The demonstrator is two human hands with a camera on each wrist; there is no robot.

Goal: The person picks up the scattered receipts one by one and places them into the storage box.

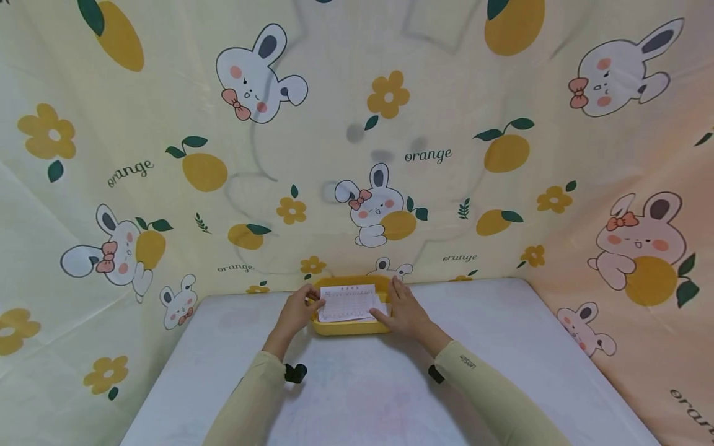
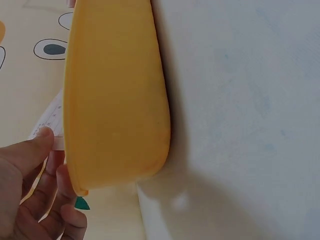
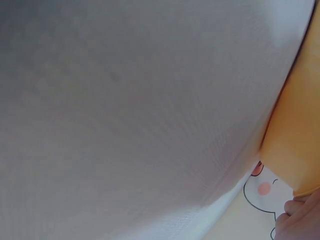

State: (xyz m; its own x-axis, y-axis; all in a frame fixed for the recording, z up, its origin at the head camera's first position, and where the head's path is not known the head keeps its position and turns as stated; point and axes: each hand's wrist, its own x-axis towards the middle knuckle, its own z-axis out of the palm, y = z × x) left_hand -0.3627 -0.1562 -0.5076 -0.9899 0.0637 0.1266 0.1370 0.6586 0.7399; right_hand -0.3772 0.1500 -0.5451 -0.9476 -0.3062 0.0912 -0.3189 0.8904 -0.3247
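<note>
A yellow plastic basket (image 1: pixel 352 329) stands at the far side of the white table. On top of it lies a white printed sheet of paper (image 1: pixel 347 303), with another paper edge showing under its right side. My left hand (image 1: pixel 297 308) pinches the sheet's left edge between thumb and fingers. From the left wrist view, the paper's corner (image 2: pixel 49 120) sticks up past the basket's rim beside the thumb. My right hand (image 1: pixel 409 311) rests at the basket's right end, its fingers stretched along the rim and its thumb over the paper's lower right corner.
A cream cloth backdrop (image 1: pixel 329 142) printed with rabbits, oranges and flowers hangs right behind the basket and along both sides. The white tabletop (image 1: pixel 357 396) stretches from the basket towards me. Black wrist cameras (image 1: pixel 295 373) sit below both wrists.
</note>
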